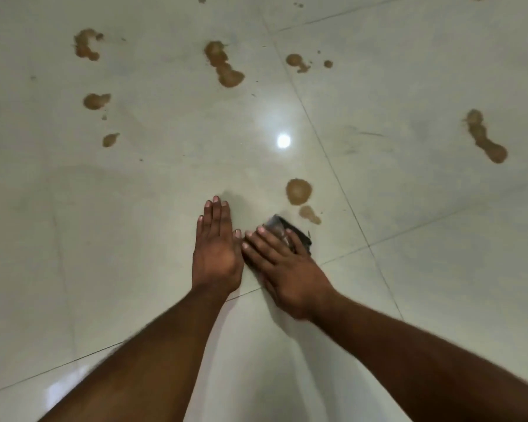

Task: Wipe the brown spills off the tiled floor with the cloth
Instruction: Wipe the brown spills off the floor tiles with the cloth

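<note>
Two bare forearms are seen reaching in from the bottom edge, both hands down on the tiled floor (pixel 409 284), a glossy pale grey-white surface with thin dark grout lines.

Left hand (pixel 215 254): laid flat, palm down, fingers straight and together, nothing held. It sits just beside the right hand; the left thumb tip is nearly touching the right fingertips.

Right hand (pixel 282 263): pressed palm down on the cloth (pixel 282 228), fingers spread and only slightly bent over it. The cloth is not gripped in a fist; it is pinned to the floor under the palm and fingers.

Cloth: small, dark grey to black, crumpled, with a lighter grey fold at its far edge. Most of it is hidden under the hand; only the far and right edges are visible. No label, print or brand can be made out on it, partly due to blur.

Brown spills, near to far:
- nearest spill (pixel 299 191), a round tan-brown puddle with a smaller blob trailing toward the cloth, just beyond the cloth and not touching it.
- right streak (pixel 485 137), elongated, well apart on the right.
- small left blobs (pixel 96 100), two of them, on the left.
- centre streak (pixel 223 63), long and lumpy, further out.
- far-left spill (pixel 84 45), hook-shaped.
- far spot (pixel 294 60), with small specks near it.

A bright lamp reflection (pixel 283 140) is seen on the tile between the hands and the far spills.

No writing is legible anywhere in the view.
</note>
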